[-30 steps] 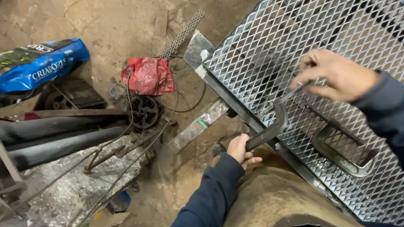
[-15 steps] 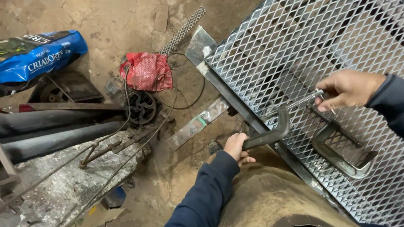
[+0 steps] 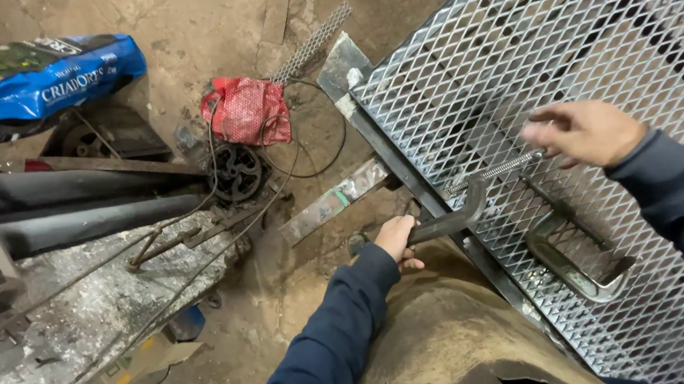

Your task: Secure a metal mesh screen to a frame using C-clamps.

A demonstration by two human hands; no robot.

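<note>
Clamp: dark C-shaped clamp [image 3: 455, 221] hooked over the edge of the mesh panel [image 3: 598, 46], its threaded screw [image 3: 496, 171] lying across the mesh.
Left hand: left hand [image 3: 396, 239] closed around the clamp's lower bar at the panel's edge.
Right hand: right hand [image 3: 583, 131] at the screw's far end, fingers curled on it; exact pinch hidden.
Doing it well: hold the frame steady and square while turning the screw.
Nearby: metal bracket [image 3: 573, 254] on the mesh; red bag [image 3: 247, 110] on the dirt floor.

Dirt floor [image 3: 198, 29] strewn with scrap
</note>
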